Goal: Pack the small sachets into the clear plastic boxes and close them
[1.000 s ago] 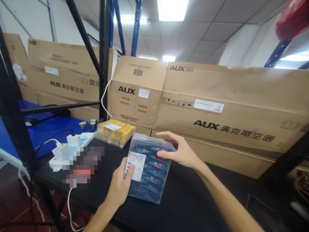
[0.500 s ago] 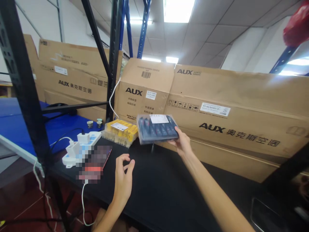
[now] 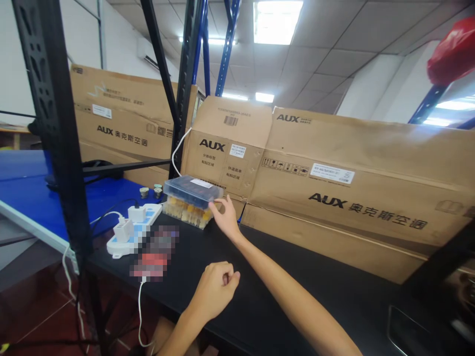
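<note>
A clear plastic case of dark items [image 3: 185,192] with a white label lies on top of a similar case of yellow items [image 3: 185,212], slightly askew to it. At its right front corner, my right hand [image 3: 227,216] pinches the dark case's edge between thumb and fingers. My left hand [image 3: 218,288] hovers over the black tabletop [image 3: 256,296], nearer to me, with its fingers curled in and nothing visible in them.
Left of the cases lies a white power strip [image 3: 139,230] with plugs, beside a pixelated phone [image 3: 156,252] on a white cable. Large AUX cardboard boxes [image 3: 334,198] line the back. A black metal post [image 3: 55,123] rises at left; a phone-like object [image 3: 411,331] lies at right.
My right hand has moved left and set the dark case down onto the yellow one. My left hand has shifted right and lower, its fingers curling tighter.
</note>
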Demonstrator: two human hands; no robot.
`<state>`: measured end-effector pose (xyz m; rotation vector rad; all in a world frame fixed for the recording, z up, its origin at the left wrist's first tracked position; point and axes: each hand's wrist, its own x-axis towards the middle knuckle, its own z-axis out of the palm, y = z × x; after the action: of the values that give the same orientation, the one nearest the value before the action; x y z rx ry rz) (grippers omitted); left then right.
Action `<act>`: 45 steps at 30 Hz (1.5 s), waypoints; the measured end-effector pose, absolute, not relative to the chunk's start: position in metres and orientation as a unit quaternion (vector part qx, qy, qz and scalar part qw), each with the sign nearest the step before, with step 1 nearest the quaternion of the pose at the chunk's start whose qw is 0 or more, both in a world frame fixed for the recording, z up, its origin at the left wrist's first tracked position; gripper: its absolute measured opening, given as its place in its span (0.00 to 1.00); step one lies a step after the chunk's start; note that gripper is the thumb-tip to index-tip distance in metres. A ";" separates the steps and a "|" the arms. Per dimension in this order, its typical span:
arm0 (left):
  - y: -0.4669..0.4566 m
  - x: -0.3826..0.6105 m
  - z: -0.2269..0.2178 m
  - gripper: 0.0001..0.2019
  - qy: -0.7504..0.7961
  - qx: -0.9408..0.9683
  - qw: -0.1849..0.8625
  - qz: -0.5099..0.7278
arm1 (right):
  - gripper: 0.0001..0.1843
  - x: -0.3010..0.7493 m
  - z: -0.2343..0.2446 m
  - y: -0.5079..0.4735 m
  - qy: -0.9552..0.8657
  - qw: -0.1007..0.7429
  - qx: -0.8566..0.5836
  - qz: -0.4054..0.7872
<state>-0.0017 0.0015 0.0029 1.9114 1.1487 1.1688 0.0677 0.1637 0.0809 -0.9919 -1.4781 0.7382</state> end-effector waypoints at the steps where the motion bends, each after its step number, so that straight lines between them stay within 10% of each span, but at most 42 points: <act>1: 0.002 -0.002 0.003 0.19 0.436 0.724 0.307 0.438 | 0.20 0.072 0.077 0.163 -0.649 0.556 -0.430 0.290; 13: -0.009 -0.005 0.012 0.06 0.385 0.794 0.269 0.385 | 0.24 0.246 -0.004 -0.018 -0.851 0.234 -0.466 0.064; 21: -0.016 -0.011 0.009 0.24 0.316 0.883 0.231 0.258 | 0.21 0.280 -0.016 -0.075 -0.766 0.308 -0.563 0.048; 32: 0.000 -0.015 0.003 0.14 0.311 0.885 0.092 0.336 | 0.18 0.278 -0.014 -0.074 -0.735 0.379 -0.551 0.113; 41: 0.108 -0.073 0.078 0.49 0.428 0.799 -0.183 0.382 | 0.20 0.276 -0.010 -0.075 -0.721 0.373 -0.566 0.144; 45: 0.143 -0.099 0.083 0.38 0.455 0.776 -0.168 0.403 | 0.19 0.276 -0.008 -0.076 -0.723 0.372 -0.561 0.152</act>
<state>-0.0991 0.1429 0.0835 2.7408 1.6050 1.4210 0.2756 -0.0755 -0.0076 -1.4386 -1.8545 0.3906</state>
